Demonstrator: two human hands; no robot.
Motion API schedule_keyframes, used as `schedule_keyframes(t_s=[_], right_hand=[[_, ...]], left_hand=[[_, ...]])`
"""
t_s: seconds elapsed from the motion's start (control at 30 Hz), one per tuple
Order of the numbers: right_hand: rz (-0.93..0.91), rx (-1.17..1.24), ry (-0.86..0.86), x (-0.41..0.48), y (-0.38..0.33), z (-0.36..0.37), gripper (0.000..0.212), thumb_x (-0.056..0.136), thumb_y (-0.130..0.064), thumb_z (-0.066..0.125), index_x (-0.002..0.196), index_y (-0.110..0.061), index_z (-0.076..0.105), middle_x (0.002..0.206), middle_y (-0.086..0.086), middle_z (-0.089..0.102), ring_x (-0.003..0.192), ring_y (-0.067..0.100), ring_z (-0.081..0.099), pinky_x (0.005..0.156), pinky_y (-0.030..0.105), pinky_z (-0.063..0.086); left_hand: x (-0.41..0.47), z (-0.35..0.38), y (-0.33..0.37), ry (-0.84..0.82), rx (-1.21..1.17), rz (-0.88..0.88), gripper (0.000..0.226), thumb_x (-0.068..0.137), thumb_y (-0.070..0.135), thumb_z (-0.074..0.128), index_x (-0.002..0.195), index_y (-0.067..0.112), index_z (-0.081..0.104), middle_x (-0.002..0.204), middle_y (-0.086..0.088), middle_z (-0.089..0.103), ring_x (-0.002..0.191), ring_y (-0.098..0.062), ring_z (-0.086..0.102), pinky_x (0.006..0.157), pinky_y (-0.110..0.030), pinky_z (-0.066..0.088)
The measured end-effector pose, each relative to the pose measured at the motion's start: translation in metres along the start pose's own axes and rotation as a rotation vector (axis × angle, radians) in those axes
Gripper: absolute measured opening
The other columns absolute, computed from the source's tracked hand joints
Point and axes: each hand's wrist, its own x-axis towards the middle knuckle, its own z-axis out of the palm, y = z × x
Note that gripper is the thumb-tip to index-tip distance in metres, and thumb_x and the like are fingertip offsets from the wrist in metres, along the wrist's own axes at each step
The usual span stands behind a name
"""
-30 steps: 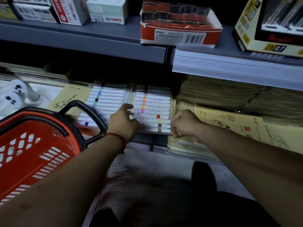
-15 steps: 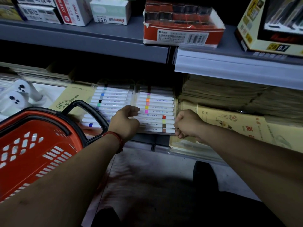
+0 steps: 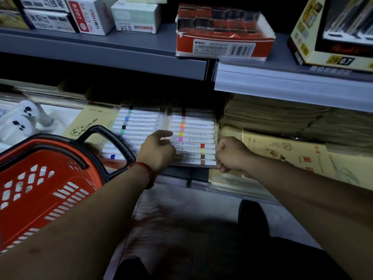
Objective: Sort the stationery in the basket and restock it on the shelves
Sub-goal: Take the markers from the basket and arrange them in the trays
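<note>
- Head view, full width of the frame: grey upper shelf (image 3: 121, 55) with a lower shelf (image 3: 177, 174) beneath it, the latter holding most of the stock.
- Lower left: red basket (image 3: 40, 188) with a black handle (image 3: 113, 142) standing up against the lower shelf's front.
- Right of centre: stacks of brown paper (image 3: 282, 118), with yellow sketch pads (image 3: 282, 154) lying in front of them.
- Centre: two clear cases of white markers with coloured bands, lying flat and side by side on the lower shelf. These are the left marker case (image 3: 137, 124) and the right marker case (image 3: 193, 136).
- Top centre: red carton (image 3: 224, 37) on the upper shelf, with white boxes (image 3: 90, 15) to its left and a yellow box (image 3: 333, 37) to its right.
- Left hand (image 3: 156, 152), with a red cord (image 3: 145, 170) on its wrist: rests on the left edge of the right marker case, thumb out and fingers bent. Whether its grip clasps the case cannot be told.
- Right hand (image 3: 232, 154): its grip is curled at the near right corner of the same case, pinching that edge.
</note>
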Motion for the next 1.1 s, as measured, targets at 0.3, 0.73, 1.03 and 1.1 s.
schedule_keyframes(t_s=[0.3,0.73,1.03,1.1], right_hand=[[-0.018,-0.080,-0.036,0.005,0.008,-0.014,0.007,0.091,-0.007,0.068,0.090,-0.010,0.062,0.076,0.019,0.073,0.067,0.035,0.073,0.066,0.044,0.062],[-0.207,-0.211,0.128,0.015,0.004,-0.002,0.030,0.093,-0.017,0.067,0.121,-0.008,0.063,0.108,0.011,0.068,0.084,0.023,0.067,0.065,0.022,0.048],[-0.197,-0.166,0.133,0.012,0.001,0.006,0.013,0.095,-0.007,0.061,0.105,-0.008,0.053,0.090,0.007,0.059,0.068,0.031,0.073,0.062,0.046,0.062],[-0.201,-0.151,0.132,0.012,0.001,0.006,0.014,0.094,-0.007,0.062,0.103,-0.010,0.052,0.088,0.005,0.057,0.068,0.033,0.073,0.062,0.047,0.062]], left_hand=[[-0.001,-0.003,-0.004,0.024,0.118,0.045,0.031,0.090,0.020,0.059,0.121,0.022,0.060,0.113,-0.002,0.069,0.083,-0.026,0.069,0.069,-0.035,0.054],[0.008,0.004,-0.010,0.079,0.085,0.061,0.020,0.090,0.011,0.061,0.110,0.015,0.066,0.108,-0.008,0.070,0.073,-0.029,0.067,0.058,-0.034,0.057],[0.016,0.013,-0.006,0.071,-0.242,-0.014,0.006,0.090,0.005,0.072,0.096,0.007,0.073,0.082,-0.013,0.073,0.080,-0.029,0.070,0.069,-0.037,0.058],[0.015,0.016,-0.005,0.045,-0.292,-0.031,0.002,0.090,0.003,0.071,0.090,0.003,0.072,0.077,-0.016,0.073,0.080,-0.033,0.071,0.074,-0.047,0.057]])
